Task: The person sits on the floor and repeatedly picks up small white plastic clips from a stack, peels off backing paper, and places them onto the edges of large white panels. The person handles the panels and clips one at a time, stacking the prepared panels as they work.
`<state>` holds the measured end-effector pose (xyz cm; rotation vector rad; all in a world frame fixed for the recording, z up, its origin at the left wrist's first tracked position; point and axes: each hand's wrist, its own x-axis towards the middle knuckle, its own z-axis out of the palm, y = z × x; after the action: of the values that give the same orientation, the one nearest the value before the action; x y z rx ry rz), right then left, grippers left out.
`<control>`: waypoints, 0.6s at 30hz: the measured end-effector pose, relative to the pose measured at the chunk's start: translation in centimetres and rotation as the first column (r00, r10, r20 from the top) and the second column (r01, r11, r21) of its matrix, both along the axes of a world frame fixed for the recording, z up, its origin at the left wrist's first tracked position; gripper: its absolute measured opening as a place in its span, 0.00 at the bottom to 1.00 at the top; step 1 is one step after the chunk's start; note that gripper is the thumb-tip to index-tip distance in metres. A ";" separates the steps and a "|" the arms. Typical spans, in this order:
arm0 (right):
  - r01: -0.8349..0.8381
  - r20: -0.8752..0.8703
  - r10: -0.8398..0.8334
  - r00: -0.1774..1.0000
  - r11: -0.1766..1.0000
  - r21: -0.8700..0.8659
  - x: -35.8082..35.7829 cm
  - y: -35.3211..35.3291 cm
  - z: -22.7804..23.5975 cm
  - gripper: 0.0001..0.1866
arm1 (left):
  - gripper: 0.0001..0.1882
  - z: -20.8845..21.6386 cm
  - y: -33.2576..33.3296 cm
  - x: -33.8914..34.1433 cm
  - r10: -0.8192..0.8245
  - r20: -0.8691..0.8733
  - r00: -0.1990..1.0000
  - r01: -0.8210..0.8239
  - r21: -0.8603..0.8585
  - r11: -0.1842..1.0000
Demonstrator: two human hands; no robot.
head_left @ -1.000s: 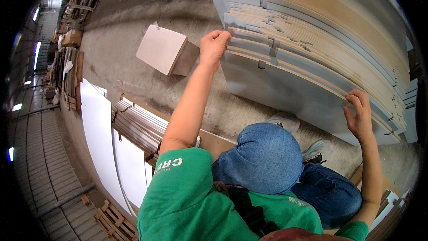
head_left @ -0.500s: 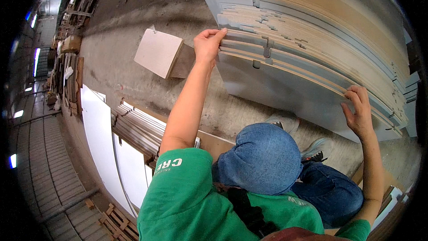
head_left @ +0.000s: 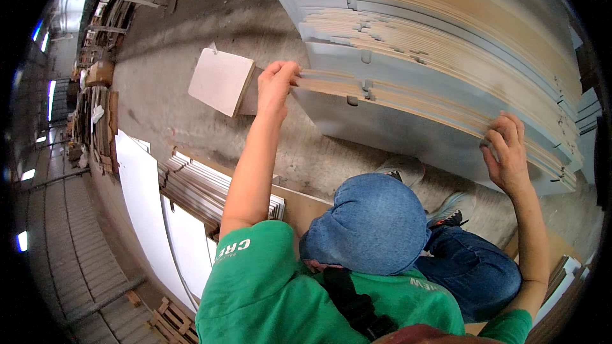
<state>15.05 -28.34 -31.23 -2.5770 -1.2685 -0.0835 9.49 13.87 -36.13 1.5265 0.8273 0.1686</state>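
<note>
Several thin wooden panels (head_left: 395,132) with grey faces and pale brown edges stand upright before me, their top edges leaning toward me. My left hand (head_left: 278,87) is closed on their upper left corner. Toward the other end, my right hand (head_left: 505,153) has its fingers bent over the top edges and its thumb on the near side. Small cutouts notch the top edges. Behind this group, across a gap showing a grey face, leans a thick stack of similar panels (head_left: 446,67) with stepped edges. The panels' lower edges are partly hidden.
A pale board stack (head_left: 220,81) lies on the concrete floor to the left. White panels (head_left: 137,172) and a bundle of strips (head_left: 191,185) are nearer me on the left. My bent knee (head_left: 376,223) and shoes (head_left: 449,210) are close to the front panel.
The tops of the front panels have tipped toward me and left, widening the gap to the stack behind. My left hand moved left and nearer with them; my right hand shifted slightly.
</note>
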 end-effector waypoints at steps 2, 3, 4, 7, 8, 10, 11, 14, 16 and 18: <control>0.056 -0.124 -0.048 0.991 0.996 0.065 -0.5 -0.6 -0.7 0.19 | 0.05 0.5 0.2 -1.0 -0.017 -0.017 1.000 0.017 0.011 1.000; 0.088 -0.186 -0.070 0.980 0.992 0.093 -0.8 -0.9 -0.9 0.19 | 0.06 0.7 0.2 -1.3 -0.027 -0.025 0.999 0.028 0.014 1.000; 0.107 -0.209 -0.077 0.975 0.985 0.135 -0.9 -1.0 -0.7 0.18 | 0.07 0.8 0.2 -1.4 -0.046 -0.034 0.998 0.048 0.072 0.996; 0.172 -0.302 -0.111 0.947 0.968 0.185 -1.3 -0.5 0.0 0.18 | 0.11 1.3 0.1 -1.2 -0.120 -0.094 0.988 0.148 0.385 0.911; 0.198 -0.345 -0.137 0.928 0.969 0.148 -1.1 -0.3 0.1 0.19 | 0.12 2.1 -0.2 -0.5 -0.154 -0.136 0.979 0.204 0.563 0.801; 0.155 -0.356 -0.118 0.927 0.985 0.077 -0.7 -0.1 0.1 0.19 | 0.14 2.5 -0.9 1.3 -0.309 -0.147 0.940 0.306 0.763 0.569; 0.076 -0.332 -0.056 0.942 0.996 0.047 -0.3 0.2 -0.1 0.19 | 0.14 2.2 -1.3 2.6 -0.425 -0.126 0.897 0.339 0.812 0.475; -0.003 -0.314 0.005 0.949 1.000 0.006 -0.7 0.9 -0.1 0.20 | 0.16 0.9 -2.7 4.9 -0.561 -0.245 0.791 0.376 0.918 0.129; 0.002 -0.322 0.000 0.947 1.000 0.005 -1.0 0.8 -0.2 0.20 | 0.18 -0.1 -3.3 5.5 -0.556 -0.312 0.770 0.394 0.918 0.030; 0.011 -0.335 -0.007 0.942 1.000 0.010 -1.3 0.7 -0.5 0.20 | 0.19 -0.2 -4.1 5.2 -0.546 -0.316 0.776 0.428 0.900 0.086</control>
<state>13.80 -27.69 -31.71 -2.4503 -1.1232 0.3319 14.71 9.76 -36.29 2.8861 -0.0903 0.2606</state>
